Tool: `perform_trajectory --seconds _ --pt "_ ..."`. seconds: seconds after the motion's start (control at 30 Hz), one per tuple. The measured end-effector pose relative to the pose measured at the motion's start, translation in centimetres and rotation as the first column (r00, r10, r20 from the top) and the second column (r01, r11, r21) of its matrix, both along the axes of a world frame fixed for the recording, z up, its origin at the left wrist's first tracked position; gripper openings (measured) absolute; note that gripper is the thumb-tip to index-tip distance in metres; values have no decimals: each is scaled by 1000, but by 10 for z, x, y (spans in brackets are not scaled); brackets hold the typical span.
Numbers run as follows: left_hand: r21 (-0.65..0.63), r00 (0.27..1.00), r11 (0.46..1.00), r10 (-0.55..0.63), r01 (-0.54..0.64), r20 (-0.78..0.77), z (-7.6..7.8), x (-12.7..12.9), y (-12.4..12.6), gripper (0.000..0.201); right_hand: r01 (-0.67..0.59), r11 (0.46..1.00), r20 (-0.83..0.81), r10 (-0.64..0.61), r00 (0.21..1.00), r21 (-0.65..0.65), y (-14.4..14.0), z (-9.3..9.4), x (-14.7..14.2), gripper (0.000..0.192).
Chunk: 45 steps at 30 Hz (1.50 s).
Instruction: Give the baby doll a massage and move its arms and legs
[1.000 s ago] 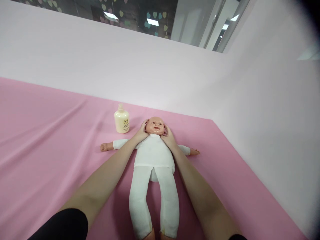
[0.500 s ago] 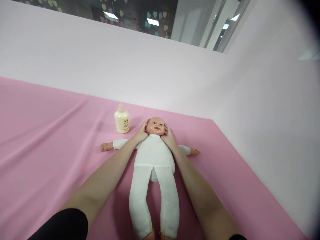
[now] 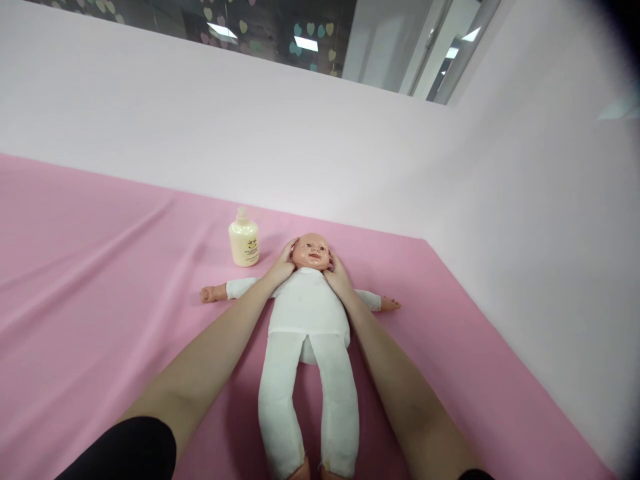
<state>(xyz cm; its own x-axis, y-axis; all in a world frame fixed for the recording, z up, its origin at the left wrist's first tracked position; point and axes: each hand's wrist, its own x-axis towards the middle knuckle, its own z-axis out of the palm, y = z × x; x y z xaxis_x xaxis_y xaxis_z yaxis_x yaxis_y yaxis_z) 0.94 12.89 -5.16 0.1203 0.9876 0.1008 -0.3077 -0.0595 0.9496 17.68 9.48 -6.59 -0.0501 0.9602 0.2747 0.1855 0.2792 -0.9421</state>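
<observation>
My left hand (image 3: 281, 268) is cupped against one side of the doll's head (image 3: 311, 251), fingers curled up around the temple, and my right hand (image 3: 338, 275) mirrors it on the other side, thumb up by the cheek. Both hands are half open, curved to the head rather than clamped, with nothing gripped in either. The doll (image 3: 307, 333) lies flat on its back straight out from me, face up, white-suited arms spread to either side and legs pointing back toward my body. Doing this well, I reckon, means light and even pressure from both sides, so the head stays centred and doesn't roll toward one shoulder, with my fingertips clear of the eyes and my forearms off the doll's chest. Just beyond the doll's outstretched arm on my left stands a cream lotion bottle (image 3: 243, 239), upright, near the head but not touching it or my hand. All of it rests on a pink sheet (image 3: 100, 280) with long soft creases running away to the left of the doll. Behind the doll's head the sheet meets a pale wall (image 3: 300, 147), and above that runs a dark window strip (image 3: 260, 30) dotted with little hearts.
</observation>
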Motion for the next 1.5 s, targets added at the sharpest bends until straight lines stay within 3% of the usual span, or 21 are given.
perform_trajectory --seconds 0.1,0.27,0.53,0.87,1.1,1.5 --pt "-60 1000 998 7 -6 18 -1 2 5 60 29 999 25 -29 999 13 -1 2 0 68" --pt "121 1000 993 6 -7 8 -12 -13 -10 77 40 999 -4 -40 999 13 -1 2 0 62" --pt "118 997 991 -71 70 -1 -11 -17 -12 90 34 999 -28 -34 999 -13 1 0 0 55" --pt "140 996 987 -81 83 -23 -12 -17 -11 89 36 999 -33 -37 999 -23 4 -3 2 51" --pt "98 997 993 -52 58 -64 -6 -19 -18 90 31 998 -52 -33 998 -47 -1 3 0 52" --pt "145 999 989 -37 39 -16 -3 -16 -24 86 12 1000 15 -12 1000 2 -2 3 0 71"
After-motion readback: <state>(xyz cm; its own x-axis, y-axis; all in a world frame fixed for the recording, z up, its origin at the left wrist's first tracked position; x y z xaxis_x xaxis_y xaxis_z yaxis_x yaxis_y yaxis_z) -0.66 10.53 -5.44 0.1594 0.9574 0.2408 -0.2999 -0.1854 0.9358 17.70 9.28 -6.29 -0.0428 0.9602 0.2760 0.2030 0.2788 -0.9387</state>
